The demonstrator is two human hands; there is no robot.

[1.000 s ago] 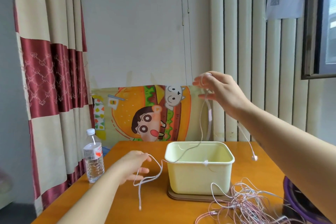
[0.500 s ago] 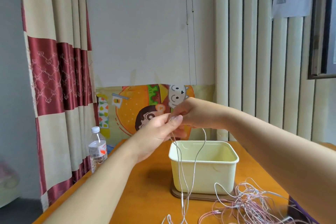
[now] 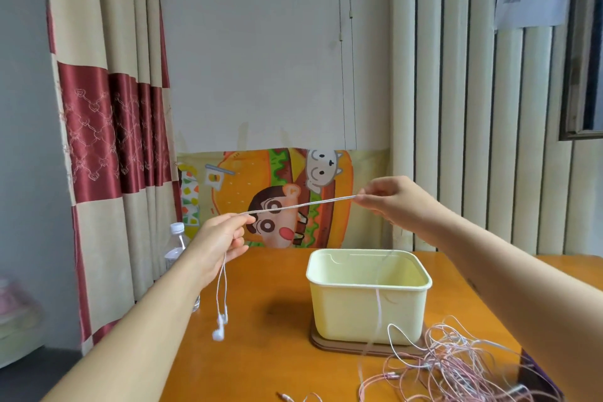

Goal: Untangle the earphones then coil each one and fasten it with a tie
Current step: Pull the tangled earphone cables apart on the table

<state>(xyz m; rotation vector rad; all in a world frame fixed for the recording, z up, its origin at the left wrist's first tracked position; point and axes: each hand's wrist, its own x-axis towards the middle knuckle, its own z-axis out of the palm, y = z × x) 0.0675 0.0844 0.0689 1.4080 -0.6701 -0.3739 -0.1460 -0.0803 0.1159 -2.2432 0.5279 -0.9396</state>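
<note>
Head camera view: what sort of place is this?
Likely a room in a home, though I can't be sure: a red-and-cream curtain, a cartoon burger poster on the wall, and an orange wooden table strewn with tangled earphones.

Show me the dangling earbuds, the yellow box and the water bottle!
earbuds (image 3: 218, 333): head view, on the lower white bud.
yellow box (image 3: 342, 313): head view, on its front wall.
water bottle (image 3: 177, 228): head view, on its white cap.
</note>
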